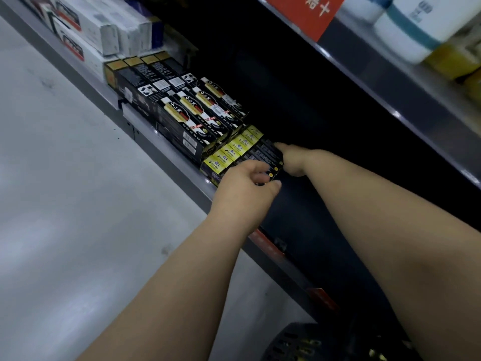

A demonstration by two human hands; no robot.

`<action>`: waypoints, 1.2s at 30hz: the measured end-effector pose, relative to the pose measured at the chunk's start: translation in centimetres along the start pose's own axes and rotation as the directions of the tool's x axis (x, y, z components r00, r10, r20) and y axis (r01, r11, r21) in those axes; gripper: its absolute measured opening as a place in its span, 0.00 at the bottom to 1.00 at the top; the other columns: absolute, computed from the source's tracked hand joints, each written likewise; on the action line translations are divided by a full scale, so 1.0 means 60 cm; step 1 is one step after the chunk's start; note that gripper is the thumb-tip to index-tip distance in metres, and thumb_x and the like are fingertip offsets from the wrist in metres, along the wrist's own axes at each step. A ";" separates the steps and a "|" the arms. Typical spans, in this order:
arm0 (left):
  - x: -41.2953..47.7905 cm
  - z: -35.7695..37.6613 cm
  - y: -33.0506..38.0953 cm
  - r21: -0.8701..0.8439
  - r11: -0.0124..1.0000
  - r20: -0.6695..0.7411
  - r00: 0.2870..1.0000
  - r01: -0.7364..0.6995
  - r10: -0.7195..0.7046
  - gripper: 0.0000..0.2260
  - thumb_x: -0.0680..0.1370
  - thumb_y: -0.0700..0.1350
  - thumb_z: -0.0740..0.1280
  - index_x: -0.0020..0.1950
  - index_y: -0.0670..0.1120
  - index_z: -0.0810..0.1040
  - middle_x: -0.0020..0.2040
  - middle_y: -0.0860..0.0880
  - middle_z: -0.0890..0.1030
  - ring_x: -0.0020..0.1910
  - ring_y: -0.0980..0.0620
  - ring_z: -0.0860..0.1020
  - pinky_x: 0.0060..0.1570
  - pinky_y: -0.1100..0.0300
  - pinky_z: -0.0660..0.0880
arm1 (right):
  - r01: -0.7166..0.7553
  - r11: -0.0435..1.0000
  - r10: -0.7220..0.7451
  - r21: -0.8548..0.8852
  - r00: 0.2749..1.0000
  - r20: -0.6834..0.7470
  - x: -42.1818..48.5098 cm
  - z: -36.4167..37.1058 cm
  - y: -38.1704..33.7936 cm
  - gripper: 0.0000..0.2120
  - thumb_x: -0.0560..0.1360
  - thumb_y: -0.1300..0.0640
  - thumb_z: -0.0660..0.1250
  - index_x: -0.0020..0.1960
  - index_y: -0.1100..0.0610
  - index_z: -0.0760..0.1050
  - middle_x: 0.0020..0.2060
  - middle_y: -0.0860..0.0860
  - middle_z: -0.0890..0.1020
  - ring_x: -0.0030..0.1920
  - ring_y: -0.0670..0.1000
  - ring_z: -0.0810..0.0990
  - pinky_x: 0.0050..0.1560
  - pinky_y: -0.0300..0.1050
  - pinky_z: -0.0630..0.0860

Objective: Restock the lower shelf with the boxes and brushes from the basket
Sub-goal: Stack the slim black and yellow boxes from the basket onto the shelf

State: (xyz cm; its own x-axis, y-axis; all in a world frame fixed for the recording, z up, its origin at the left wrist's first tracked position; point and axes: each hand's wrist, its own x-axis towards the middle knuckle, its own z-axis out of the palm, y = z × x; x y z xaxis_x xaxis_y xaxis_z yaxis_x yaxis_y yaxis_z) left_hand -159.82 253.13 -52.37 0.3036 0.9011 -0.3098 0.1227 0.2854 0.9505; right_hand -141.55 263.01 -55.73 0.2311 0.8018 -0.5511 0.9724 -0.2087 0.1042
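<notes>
Left hand (246, 186) pinched the dark box (268, 155) | right hand (294, 161) pressed straight-fingered alongside | box on lower shelf (299, 220), touching yellow boxes (234, 149) | best slid flush, squarely.

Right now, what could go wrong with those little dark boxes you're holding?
The dark boxes are only held between the left hand and right hand, close to the front edge of the lower shelf, so one might slip out and drop. Sliding them in could also nudge the yellow-topped boxes beside them crooked.
</notes>
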 end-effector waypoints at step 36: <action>-0.349 0.168 0.068 0.441 0.492 0.799 0.578 -0.751 0.166 0.05 0.77 0.49 0.65 0.53 0.56 0.76 0.48 0.60 0.78 0.47 0.64 0.75 0.44 0.73 0.71 | -0.267 0.939 0.310 0.217 0.930 -0.195 -0.573 0.339 0.182 0.17 0.76 0.59 0.62 0.64 0.54 0.72 0.60 0.55 0.76 0.61 0.58 0.72 0.60 0.50 0.69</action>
State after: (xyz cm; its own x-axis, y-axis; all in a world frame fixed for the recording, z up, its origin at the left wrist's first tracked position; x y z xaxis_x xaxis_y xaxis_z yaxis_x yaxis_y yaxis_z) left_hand -156.15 232.14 -42.26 0.9507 0.3075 -0.0403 0.2491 -0.6797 0.6900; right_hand -139.53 221.77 -52.50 0.5227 0.7906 -0.3189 0.8443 -0.5319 0.0654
